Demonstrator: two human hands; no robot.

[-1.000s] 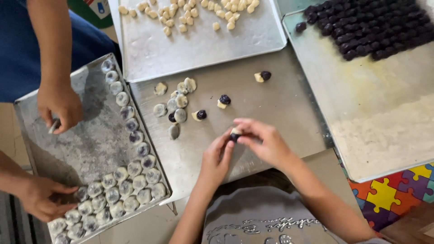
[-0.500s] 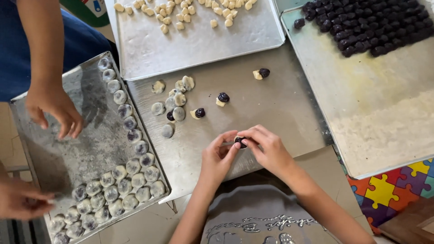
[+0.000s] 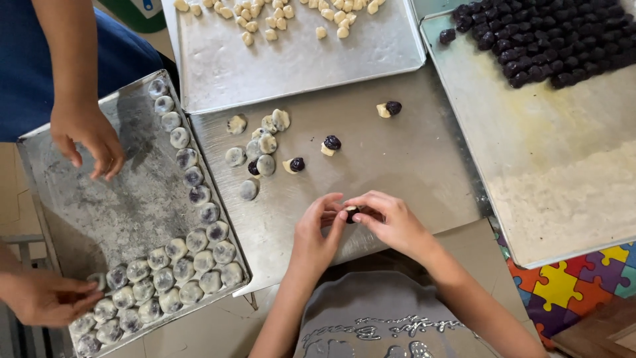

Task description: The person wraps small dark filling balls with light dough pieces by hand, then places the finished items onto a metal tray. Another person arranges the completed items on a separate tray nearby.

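The metal worktop (image 3: 411, 179) fills the middle of the view, and three trays lie around it. The tray at the right (image 3: 563, 192) is the largest; it has flour on its bare part and a heap of dark filling balls (image 3: 550, 36) in its far corner. The tray at the top (image 3: 291, 59) carries small pale dough pieces (image 3: 265, 20) along its far edge. The tray at the left (image 3: 112, 205) holds finished round dough balls (image 3: 179, 265), set in a line along its right side and in rows at its near end.

Another person in a blue shirt stands at the left tray; one hand (image 3: 89, 136) hovers over its bare floury part, the other hand (image 3: 50, 298) is at its near corner.

On the worktop, some flat dough rounds (image 3: 262, 149) lie close together, and near them are three pairs of a pale dough piece with a dark ball (image 3: 329, 144).

At the near edge of the worktop, the left hand (image 3: 318, 235) and the right hand (image 3: 391, 222) meet. The fingers of both hands are narrow and pinch one small dough piece with dark filling (image 3: 350, 213) between them, just above the worktop.
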